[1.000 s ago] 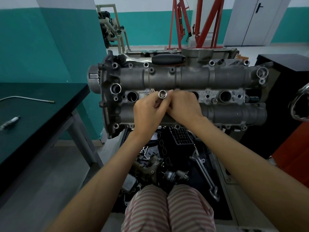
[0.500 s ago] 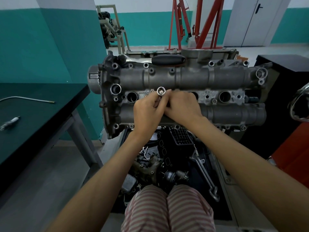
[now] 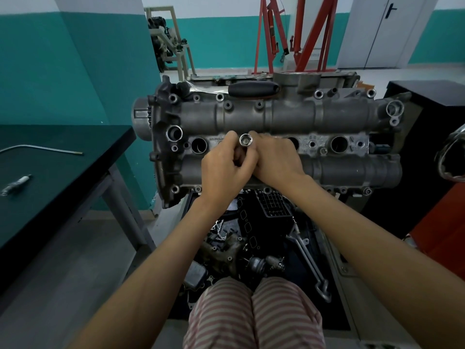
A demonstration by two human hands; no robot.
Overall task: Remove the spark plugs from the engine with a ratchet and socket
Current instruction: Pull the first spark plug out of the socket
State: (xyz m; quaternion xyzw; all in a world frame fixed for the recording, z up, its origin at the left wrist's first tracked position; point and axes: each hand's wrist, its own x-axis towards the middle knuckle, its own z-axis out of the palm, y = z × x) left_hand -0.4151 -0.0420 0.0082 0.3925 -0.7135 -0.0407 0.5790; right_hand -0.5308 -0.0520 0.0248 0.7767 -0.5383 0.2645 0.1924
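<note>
A grey engine head [image 3: 276,117] stands in front of me with a row of round spark plug wells; three wells [image 3: 198,145] show open. A shiny socket [image 3: 246,140] sticks up over the second well from the left, its hollow end facing me. My left hand [image 3: 226,167] and my right hand [image 3: 276,159] both hold the socket between their fingers, hands touching. The shaft below is hidden by my fingers. A ratchet with a black handle [image 3: 253,88] lies along the far top edge of the engine. One removed spark plug [image 3: 16,185] lies on the dark table.
The dark table [image 3: 63,172] on my left also carries a thin bent metal rod [image 3: 40,148]. Loose engine parts and a long wrench [image 3: 312,268] lie in the tray below the engine. A black cabinet [image 3: 427,96] stands at the right, a red engine hoist [image 3: 297,34] behind.
The socket has shifted slightly left and up between my fingers while both hands stay around it over the same well.
</note>
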